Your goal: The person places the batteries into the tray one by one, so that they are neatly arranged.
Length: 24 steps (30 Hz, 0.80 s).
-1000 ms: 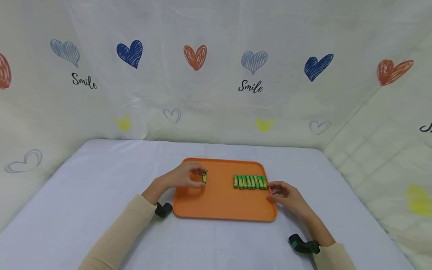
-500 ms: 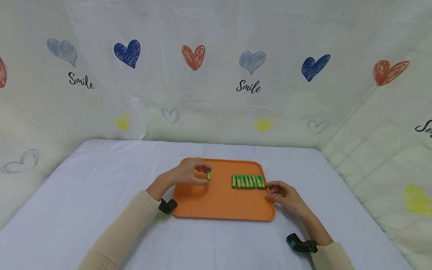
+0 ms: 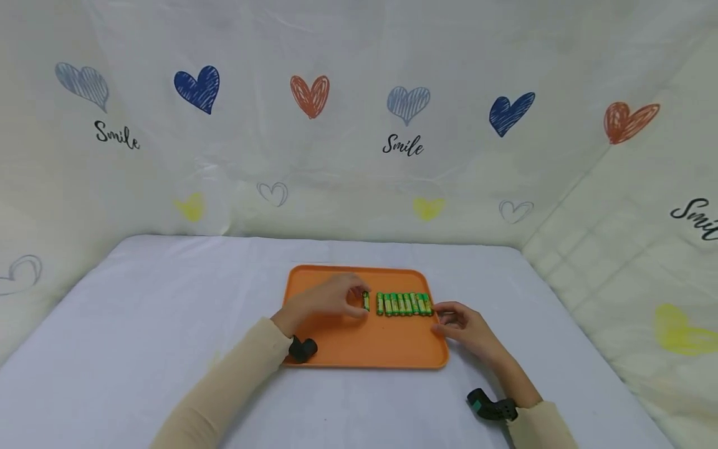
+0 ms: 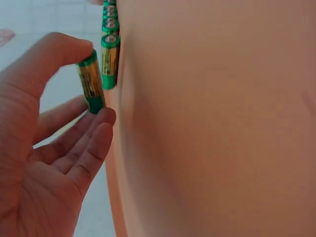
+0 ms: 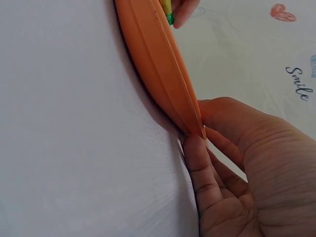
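In the head view, my left hand [image 3: 331, 298] pinches a green and gold battery [image 3: 366, 302] above the orange tray [image 3: 364, 346]. Thumb and fingertips grip its two ends in the left wrist view, where the battery [image 4: 91, 83] stands slightly tilted. Just right of it, a row of several matching batteries [image 3: 401, 304] lies side by side on the tray. A small gap separates the held battery from the row's left end. At the tray's right edge, my right hand [image 3: 470, 325] pinches the rim, thumb and finger on either side of it in the right wrist view.
A white cloth [image 3: 336, 405] covers the table under the tray. Behind it hangs a pale sheet [image 3: 348, 162] printed with hearts and words. Each wrist wears a black camera, the left one [image 3: 303, 350] over the tray's front left corner.
My left hand has carried the battery rightward across the tray, close to the row. The right hand stays at the tray's edge. The head view has shifted slightly.
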{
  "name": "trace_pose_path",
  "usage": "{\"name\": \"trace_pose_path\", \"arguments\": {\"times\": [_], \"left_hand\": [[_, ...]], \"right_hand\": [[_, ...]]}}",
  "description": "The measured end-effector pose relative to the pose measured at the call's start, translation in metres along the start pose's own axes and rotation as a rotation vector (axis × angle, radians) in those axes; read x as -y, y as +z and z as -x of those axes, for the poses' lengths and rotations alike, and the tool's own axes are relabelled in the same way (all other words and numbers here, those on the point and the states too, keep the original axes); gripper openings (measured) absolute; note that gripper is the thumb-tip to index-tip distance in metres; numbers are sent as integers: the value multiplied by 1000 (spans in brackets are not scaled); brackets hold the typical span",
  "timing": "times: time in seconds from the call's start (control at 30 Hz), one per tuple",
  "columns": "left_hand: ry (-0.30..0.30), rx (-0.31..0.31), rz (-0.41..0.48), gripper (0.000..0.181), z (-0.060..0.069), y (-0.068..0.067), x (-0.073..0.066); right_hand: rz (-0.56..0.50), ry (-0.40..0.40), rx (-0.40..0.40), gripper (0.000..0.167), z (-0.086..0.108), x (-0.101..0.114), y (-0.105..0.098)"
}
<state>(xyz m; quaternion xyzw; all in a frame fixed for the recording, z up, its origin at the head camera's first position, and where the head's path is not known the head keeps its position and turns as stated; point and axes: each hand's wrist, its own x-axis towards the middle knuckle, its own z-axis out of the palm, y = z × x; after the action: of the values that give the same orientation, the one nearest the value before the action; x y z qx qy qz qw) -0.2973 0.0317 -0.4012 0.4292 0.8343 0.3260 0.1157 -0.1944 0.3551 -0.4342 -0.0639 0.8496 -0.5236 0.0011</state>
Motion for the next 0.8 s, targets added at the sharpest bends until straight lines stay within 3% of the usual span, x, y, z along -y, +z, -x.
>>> {"name": "trace_pose_path", "arguments": {"times": [0.3,0.6,0.8], "left_hand": [[-55,-1,13,44,-3,7,-3],[-19,-5,44,49,-10,12,-2],[-79,5,78,53,-8,13,-8]], "right_hand": [[-18,-16,39,45,-6,2,5],[6,-4,31,45,-8,8,3],[39,10,26,44,-3,4,-2]]}}
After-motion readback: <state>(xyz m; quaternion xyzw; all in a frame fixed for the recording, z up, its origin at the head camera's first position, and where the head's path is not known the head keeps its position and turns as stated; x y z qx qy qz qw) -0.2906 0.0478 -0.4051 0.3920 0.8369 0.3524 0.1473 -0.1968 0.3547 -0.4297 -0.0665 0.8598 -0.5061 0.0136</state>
